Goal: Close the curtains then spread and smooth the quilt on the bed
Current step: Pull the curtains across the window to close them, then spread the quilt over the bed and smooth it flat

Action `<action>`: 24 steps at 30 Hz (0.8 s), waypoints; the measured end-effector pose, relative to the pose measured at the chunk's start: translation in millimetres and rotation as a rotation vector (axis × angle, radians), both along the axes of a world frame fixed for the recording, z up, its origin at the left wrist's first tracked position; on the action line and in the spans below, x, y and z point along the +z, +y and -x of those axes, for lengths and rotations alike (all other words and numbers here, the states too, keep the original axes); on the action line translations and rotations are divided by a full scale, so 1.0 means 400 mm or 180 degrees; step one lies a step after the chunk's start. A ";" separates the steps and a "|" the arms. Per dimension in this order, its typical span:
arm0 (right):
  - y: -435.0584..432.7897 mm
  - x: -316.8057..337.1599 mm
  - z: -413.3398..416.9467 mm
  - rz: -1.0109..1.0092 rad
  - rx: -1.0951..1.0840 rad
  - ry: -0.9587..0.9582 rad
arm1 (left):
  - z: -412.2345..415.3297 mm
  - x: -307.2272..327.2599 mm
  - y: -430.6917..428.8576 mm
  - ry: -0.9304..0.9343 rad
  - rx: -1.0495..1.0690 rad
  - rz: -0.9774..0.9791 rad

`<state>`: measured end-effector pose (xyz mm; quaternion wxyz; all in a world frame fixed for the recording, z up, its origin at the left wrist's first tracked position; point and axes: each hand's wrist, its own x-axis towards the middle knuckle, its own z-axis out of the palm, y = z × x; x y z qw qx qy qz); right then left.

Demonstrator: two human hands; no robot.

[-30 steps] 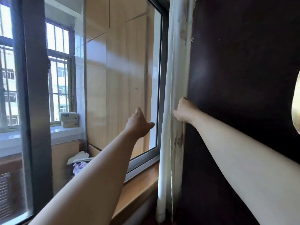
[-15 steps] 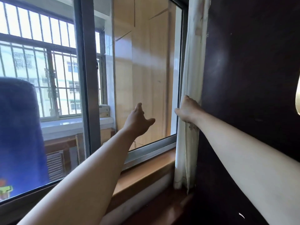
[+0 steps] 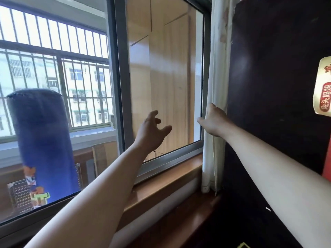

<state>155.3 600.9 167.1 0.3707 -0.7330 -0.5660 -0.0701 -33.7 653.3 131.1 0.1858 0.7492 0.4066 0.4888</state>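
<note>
curtain point(image 3: 215, 68) (bunched, cream) — right hand point(image 3: 214, 122) grips it, left hand point(image 3: 152, 131) spread.

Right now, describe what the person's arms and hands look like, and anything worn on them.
Both arms are bare: no sleeve shows on the left arm or the right arm up to the frame's edge. The left hand and right hand wear no glove, watch or bracelet. No ring shows on the left; the right's fingers are mostly hidden.
</note>
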 end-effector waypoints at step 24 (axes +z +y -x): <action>-0.750 -0.339 0.206 -0.0813 -0.0993 0.1056 | 0.040 -0.279 -0.509 -0.0757 -0.1956 0.0836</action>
